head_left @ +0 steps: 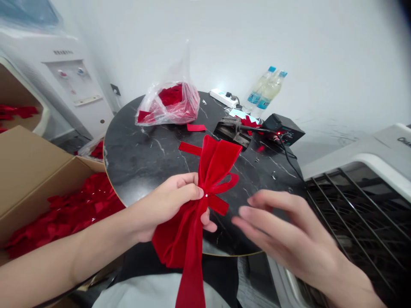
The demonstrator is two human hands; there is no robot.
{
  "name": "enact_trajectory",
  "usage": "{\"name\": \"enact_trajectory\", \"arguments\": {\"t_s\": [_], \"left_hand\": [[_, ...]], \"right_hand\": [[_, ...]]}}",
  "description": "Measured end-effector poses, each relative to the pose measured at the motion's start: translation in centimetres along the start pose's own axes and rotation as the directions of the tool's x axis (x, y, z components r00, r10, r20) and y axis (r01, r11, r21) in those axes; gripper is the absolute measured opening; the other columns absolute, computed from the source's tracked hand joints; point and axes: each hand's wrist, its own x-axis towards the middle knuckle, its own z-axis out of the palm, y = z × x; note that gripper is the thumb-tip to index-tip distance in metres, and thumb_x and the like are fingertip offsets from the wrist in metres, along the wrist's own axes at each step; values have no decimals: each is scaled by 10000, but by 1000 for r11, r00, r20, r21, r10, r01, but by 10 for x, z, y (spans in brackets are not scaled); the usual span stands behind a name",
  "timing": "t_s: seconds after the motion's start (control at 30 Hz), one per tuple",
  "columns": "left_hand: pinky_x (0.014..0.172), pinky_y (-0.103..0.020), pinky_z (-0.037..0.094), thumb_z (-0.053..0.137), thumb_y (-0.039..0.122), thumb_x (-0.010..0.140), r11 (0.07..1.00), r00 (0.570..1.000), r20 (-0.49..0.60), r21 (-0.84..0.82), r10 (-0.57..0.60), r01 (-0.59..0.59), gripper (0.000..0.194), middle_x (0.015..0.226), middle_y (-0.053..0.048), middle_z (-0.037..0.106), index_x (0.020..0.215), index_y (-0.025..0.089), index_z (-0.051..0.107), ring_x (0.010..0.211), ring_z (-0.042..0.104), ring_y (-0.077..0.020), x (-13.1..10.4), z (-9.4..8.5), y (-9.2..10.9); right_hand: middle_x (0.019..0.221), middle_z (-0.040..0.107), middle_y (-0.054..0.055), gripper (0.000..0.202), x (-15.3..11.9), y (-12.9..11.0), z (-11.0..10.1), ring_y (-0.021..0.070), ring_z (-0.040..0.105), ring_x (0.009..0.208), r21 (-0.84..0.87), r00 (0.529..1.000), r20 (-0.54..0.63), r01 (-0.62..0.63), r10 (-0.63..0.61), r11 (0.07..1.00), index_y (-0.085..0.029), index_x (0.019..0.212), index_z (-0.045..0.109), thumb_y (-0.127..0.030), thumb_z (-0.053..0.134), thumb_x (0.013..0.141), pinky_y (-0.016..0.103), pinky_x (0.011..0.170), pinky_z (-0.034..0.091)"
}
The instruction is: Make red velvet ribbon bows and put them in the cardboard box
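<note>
A large red velvet bow (pixel 221 160) hangs over the near part of the round black table, its loops spread up and down and a long tail hanging toward my lap. My left hand (pixel 180 196) pinches it at the centre, thumb in front beside a small shiny spot and fingertips showing behind. To the right, apart from the bow, my right hand (pixel 282 231) is slightly blurred, fingers bent and apart, holding nothing. A short red strip (pixel 190 148) shows just left of the upper loops.
On the black table (pixel 128 149) are a clear bag (pixel 192 102) of red ribbon, a soldering iron stand (pixel 234 130), a control box (pixel 284 128), a power strip (pixel 224 98) and two bottles (pixel 266 92). A cardboard box (pixel 38 167) of red bows stands left.
</note>
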Motion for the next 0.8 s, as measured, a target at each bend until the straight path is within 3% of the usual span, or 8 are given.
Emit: {"name": "enact_trajectory", "arguments": {"t_s": [0.13,0.23,0.43,0.53,0.6,0.73,0.8], "left_hand": [[672,-270,616,564,205,940,1000,999,43,18,-16,15,115,667,-38,718,1043,180,609,635,754,-176,-1,1,2],[639,-258,607,582,229,948,999,999,36,39,-39,38,84,685,-47,726,1013,183,606,648,759,-184,-1,1,2],[623,-281,617,716,240,868,992,999,32,126,-30,26,157,713,-57,745,877,171,576,634,755,-196,2,4,2],[660,-296,625,741,191,827,977,1000,12,215,-5,3,197,685,-39,725,808,171,545,661,762,-203,5,6,4],[681,-325,631,717,153,824,969,1000,-19,248,13,-8,188,701,-2,698,890,183,543,671,771,-214,5,6,5],[653,-348,621,725,103,786,962,998,-16,267,57,-51,528,739,98,609,1145,294,388,644,777,-238,4,6,9],[657,-332,613,724,109,790,940,998,-2,336,61,-57,586,748,100,595,1186,314,345,678,784,-243,1,5,11]], "right_hand": [[998,727,86,256,5,18,21,197,695,844,-84,953,41,302,-300,950,-159,1238,697,-115,585,1011,332,711,576],[1023,737,100,246,10,20,22,189,676,858,-121,910,38,414,-412,902,-104,1209,713,-93,580,1002,343,713,561],[1238,731,107,317,20,7,13,242,623,1041,-75,921,104,383,-375,921,-102,1180,712,-130,414,1076,400,810,540],[1227,739,119,223,21,4,19,266,613,1001,-42,936,115,340,-333,940,-78,1143,704,-110,509,1040,423,792,527],[1261,731,113,160,22,3,23,270,606,982,-27,945,114,313,-308,950,-78,1118,704,-81,607,990,422,801,524],[1341,699,90,132,25,3,28,255,601,983,3,953,180,247,-244,969,-114,1082,700,-72,652,966,422,827,505],[1305,713,79,118,27,2,29,243,589,950,29,952,221,210,-211,977,-129,1067,694,-81,649,970,418,811,483]]}}
